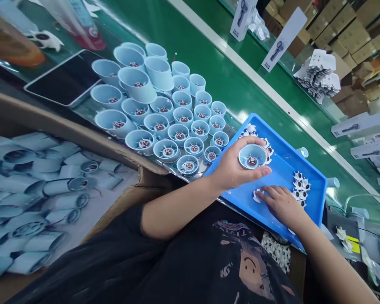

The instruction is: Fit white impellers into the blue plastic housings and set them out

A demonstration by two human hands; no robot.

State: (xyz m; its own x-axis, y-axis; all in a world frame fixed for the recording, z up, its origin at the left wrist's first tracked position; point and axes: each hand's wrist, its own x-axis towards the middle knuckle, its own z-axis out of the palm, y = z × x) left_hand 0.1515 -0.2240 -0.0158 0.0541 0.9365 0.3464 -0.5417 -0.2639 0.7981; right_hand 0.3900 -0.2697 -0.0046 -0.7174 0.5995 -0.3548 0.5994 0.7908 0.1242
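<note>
Left hand (232, 168) grasps a pale blue, round, open-topped plastic cup (252, 157) with a dark red and silver centre, holding it above a shallow rectangular blue plastic tray (283, 169). Beneath it, the right hand (281, 207) reaches down into the tray, its fingertips at a small white bladed plastic piece (257, 196); whether they pinch it or only touch it, I cannot tell. More white bladed pieces with dark round centres (300, 185) cluster toward the tray's right end, and others lie behind the held cup. Left of the tray, many similar pale blue cups (180, 134) stand close together, a few raised on others, beside a flat, dark-screened device (65, 78). Nearer, at lower left, a brown cardboard carton (66, 131) holds jumbled pale blue cylinders (15, 181). Beyond stretches a green surface (193, 55) with a pale stripe, then white printed boxes (284, 40).
</note>
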